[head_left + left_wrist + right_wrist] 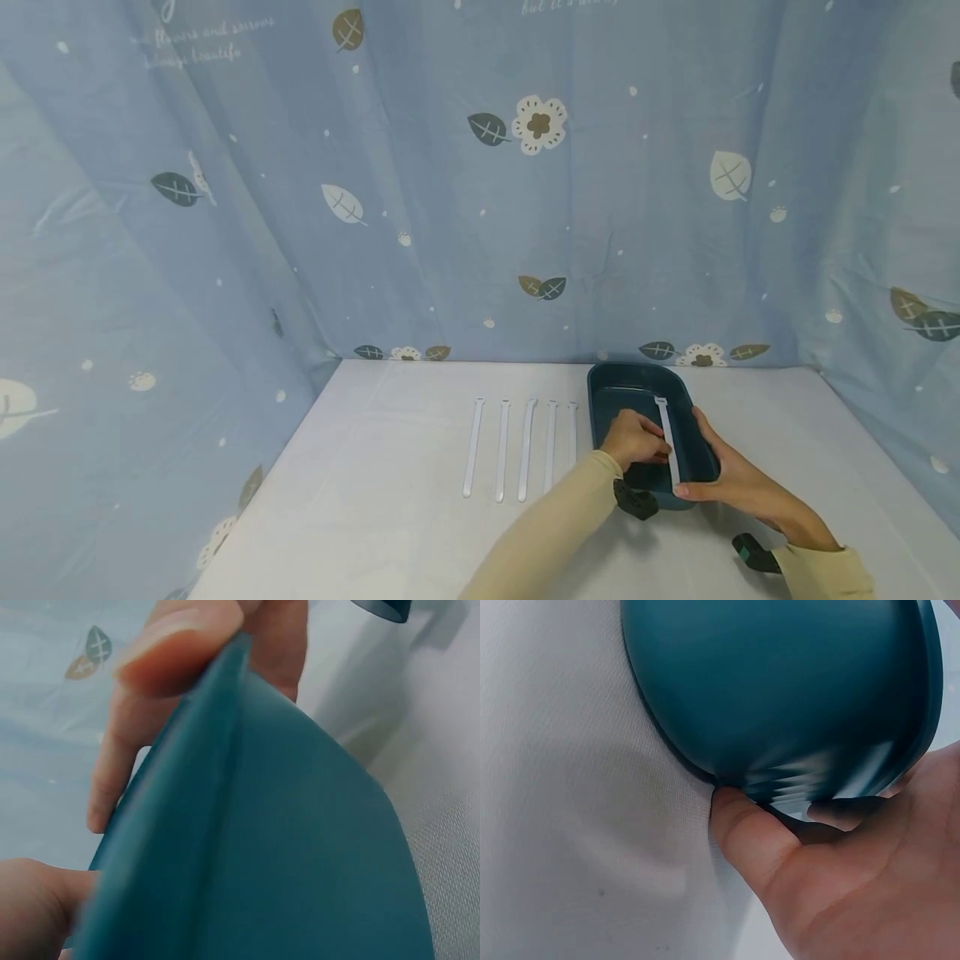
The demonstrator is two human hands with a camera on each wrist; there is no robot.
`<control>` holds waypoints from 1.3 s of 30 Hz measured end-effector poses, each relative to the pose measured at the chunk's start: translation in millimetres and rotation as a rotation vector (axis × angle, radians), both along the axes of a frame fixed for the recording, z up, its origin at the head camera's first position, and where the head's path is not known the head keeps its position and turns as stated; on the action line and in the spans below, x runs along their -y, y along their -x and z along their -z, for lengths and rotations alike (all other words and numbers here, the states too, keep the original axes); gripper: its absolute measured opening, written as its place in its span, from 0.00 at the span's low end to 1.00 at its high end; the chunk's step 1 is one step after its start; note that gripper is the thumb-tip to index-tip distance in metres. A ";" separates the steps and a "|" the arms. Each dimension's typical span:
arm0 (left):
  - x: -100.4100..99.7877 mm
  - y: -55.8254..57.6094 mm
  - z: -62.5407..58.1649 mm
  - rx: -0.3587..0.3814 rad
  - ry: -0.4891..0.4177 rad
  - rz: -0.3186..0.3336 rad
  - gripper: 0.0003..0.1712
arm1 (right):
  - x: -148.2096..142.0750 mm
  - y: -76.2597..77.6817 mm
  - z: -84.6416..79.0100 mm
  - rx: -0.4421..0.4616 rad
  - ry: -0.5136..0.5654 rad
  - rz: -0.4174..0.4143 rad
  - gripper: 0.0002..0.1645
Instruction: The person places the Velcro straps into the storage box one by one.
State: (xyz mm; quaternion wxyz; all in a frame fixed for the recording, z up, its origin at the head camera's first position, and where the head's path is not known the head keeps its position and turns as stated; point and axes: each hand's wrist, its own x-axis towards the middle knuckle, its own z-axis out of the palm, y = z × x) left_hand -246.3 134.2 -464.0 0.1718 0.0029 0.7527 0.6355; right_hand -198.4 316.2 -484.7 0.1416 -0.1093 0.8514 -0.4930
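Observation:
A dark teal tray [630,374] stands on the right of the table. Over its inside runs a slim white strip [663,414] with a small T-shaped head at the far end. My left hand [634,437] reaches in from the left, fingers curled and fingertips at the strip's middle; in the left wrist view only part of it shows behind the tray's wall [315,825]. My right hand [738,479] grips the tray's right side, thumb at the near rim by the strip's lower end. Up close, that thumb [750,832] presses against the tray's outer corner [780,690].
Left of the tray, several more white strips [501,450] lie side by side on the white-covered table [360,500], heads at the far end. Blue patterned curtains [450,208] enclose the back and sides. A dark wrist device [753,552] sits below my right hand.

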 end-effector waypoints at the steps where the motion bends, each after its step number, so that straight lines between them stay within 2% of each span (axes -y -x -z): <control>1: -0.4 -0.7 0.0 -0.004 0.001 0.000 0.09 | 0.1 0.0 -0.1 0.003 0.003 -0.002 0.76; 8: -2.2 -4.2 -0.4 -0.035 0.005 -0.026 0.10 | 1.0 -0.9 0.0 -0.010 0.009 -0.002 0.75; 14: -4.5 -4.3 0.5 -0.031 0.003 -0.036 0.09 | 0.8 -0.9 -0.7 -0.008 0.009 0.001 0.75; 20: -5.9 -5.7 0.3 -0.017 0.017 -0.035 0.09 | 1.6 0.2 -0.8 0.003 0.005 0.000 0.76; 28: -7.5 -5.9 -0.1 -0.035 0.028 -0.021 0.10 | 2.2 -1.1 -3.8 0.004 0.016 0.003 0.77; 33: -7.9 -5.4 2.3 -0.063 0.080 -0.020 0.09 | 2.9 -2.9 -4.4 0.004 0.010 0.003 0.77; 39: -6.5 -5.6 2.8 -0.105 0.192 -0.011 0.09 | 3.3 -1.8 -4.2 -0.012 0.012 -0.001 0.77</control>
